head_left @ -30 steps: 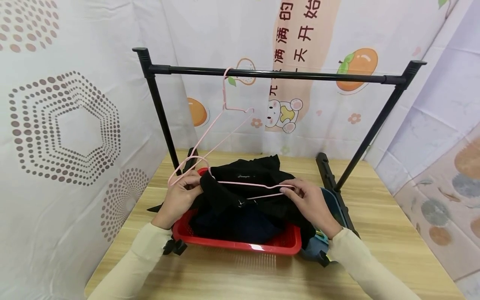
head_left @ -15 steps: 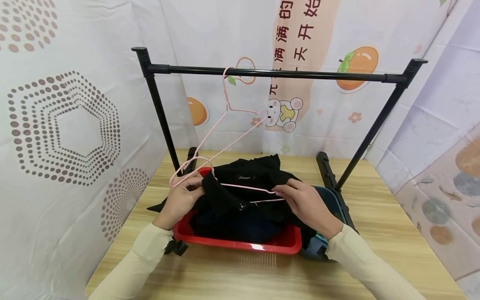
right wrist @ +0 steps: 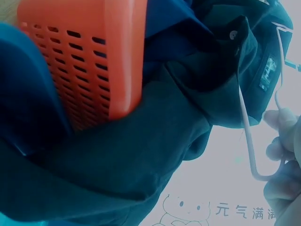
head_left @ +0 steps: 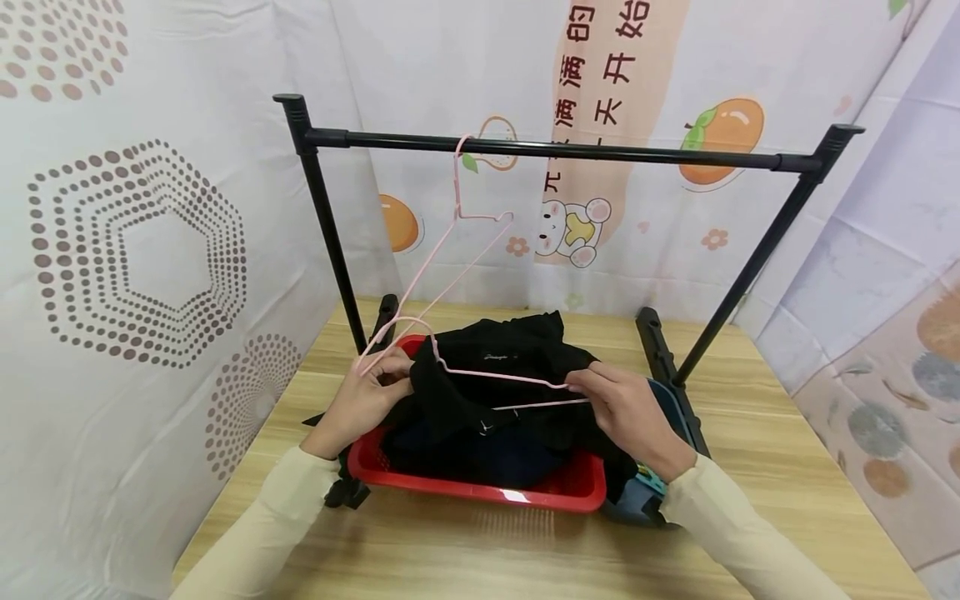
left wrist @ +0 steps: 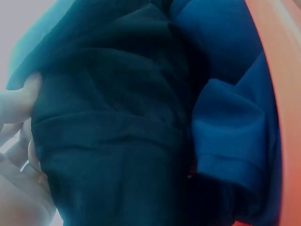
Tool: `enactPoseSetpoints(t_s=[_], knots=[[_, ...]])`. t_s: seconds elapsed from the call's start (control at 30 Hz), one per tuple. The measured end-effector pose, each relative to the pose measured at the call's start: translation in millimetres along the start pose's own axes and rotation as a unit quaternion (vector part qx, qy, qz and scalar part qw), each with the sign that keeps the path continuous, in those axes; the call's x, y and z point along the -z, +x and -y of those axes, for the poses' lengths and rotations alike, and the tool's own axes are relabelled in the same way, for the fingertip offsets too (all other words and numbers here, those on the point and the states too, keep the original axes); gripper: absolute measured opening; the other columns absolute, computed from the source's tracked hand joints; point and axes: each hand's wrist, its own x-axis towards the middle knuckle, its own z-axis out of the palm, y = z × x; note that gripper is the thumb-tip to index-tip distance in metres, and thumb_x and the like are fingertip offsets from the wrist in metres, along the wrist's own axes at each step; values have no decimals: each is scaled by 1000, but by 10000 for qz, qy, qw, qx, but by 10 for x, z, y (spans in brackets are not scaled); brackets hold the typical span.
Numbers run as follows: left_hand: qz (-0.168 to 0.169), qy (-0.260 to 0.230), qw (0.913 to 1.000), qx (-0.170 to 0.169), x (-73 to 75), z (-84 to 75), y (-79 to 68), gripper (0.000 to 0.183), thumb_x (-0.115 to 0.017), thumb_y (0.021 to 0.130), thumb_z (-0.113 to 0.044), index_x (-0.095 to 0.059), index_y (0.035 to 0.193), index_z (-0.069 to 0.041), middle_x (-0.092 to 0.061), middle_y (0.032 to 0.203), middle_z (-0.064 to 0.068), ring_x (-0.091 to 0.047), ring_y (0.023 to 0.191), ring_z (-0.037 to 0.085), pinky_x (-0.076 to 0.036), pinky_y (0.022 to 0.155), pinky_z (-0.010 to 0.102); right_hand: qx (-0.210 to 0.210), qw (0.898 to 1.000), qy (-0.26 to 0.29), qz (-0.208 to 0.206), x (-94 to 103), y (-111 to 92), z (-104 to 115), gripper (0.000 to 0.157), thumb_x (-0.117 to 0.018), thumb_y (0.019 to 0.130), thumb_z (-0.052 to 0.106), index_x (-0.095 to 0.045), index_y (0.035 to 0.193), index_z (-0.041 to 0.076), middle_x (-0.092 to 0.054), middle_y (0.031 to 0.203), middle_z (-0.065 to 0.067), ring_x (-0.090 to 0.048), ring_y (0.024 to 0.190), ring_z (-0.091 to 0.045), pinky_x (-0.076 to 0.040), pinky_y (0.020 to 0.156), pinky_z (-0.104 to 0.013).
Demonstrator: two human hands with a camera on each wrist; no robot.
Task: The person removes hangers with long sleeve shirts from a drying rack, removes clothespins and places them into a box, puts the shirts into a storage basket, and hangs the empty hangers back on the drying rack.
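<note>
A black shirt (head_left: 457, 408) with a folded collar lies bunched over a red basket (head_left: 480, 487). My left hand (head_left: 365, 404) pinches the shirt at the left side of its collar; the left wrist view has those fingers and thumb on the dark cloth (left wrist: 108, 113). A pink hanger (head_left: 502, 377) runs across the neck opening, its hook poking out at the left. My right hand (head_left: 630, 412) grips the hanger's right end, whose bent wire (right wrist: 247, 127) shows in the right wrist view. The hanger's left end is hidden by the shirt.
Above the basket spans a black clothes rack (head_left: 600, 150) with another pink hanger (head_left: 429, 260) on its bar, dangling near my left hand. Dark blue cloth (left wrist: 230, 127) fills part of the red basket. A blue basket (head_left: 675, 412) stands to the right, partly behind my right forearm.
My right hand has moved left, then slightly back right, with its grip on the hanger. The hanger on the bar has swung right and back. My left hand keeps its hold on the collar.
</note>
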Motion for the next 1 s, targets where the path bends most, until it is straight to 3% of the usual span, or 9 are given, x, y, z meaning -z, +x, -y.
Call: enactPoseSetpoints(t_s=[0.27, 0.4, 0.53, 1.0], knots=[[-9, 341, 9994, -53, 28, 80, -67, 15, -79, 88, 0, -81, 92, -14, -65, 80, -5, -52, 73, 12, -43, 66, 25, -22, 9999, 7, -138, 61, -72, -48, 32, -71, 86, -15, -75, 105, 10, -68, 93, 3, -66, 77, -13, -51, 67, -24], [-58, 364, 9993, 75, 44, 126, -113, 15, -80, 85, 3, -81, 92, -10, -62, 79, -4, -50, 70, 11, -43, 61, 24, -69, 9998, -46, -191, 101, -108, -60, 29, -69, 87, -14, -75, 104, 9, -68, 93, 2, -68, 79, -15, -52, 69, -26], [-6, 341, 9993, 125, 77, 170, -143, 15, -80, 86, 2, -82, 95, -10, -67, 84, -2, -55, 71, 10, -47, 61, 23, -168, 9995, -105, -227, 145, -132, -77, 27, -68, 89, -12, -76, 104, 9, -68, 92, 2, -69, 80, -16, -53, 71, -25], [39, 811, 9967, 33, 162, 265, -223, 17, -84, 82, 0, -82, 95, -11, -68, 82, -6, -55, 70, 9, -46, 61, 24, -396, 9979, -217, -468, 268, -272, -179, 32, -74, 82, -18, -77, 102, 8, -70, 91, 4, -65, 80, -10, -47, 71, -19]])
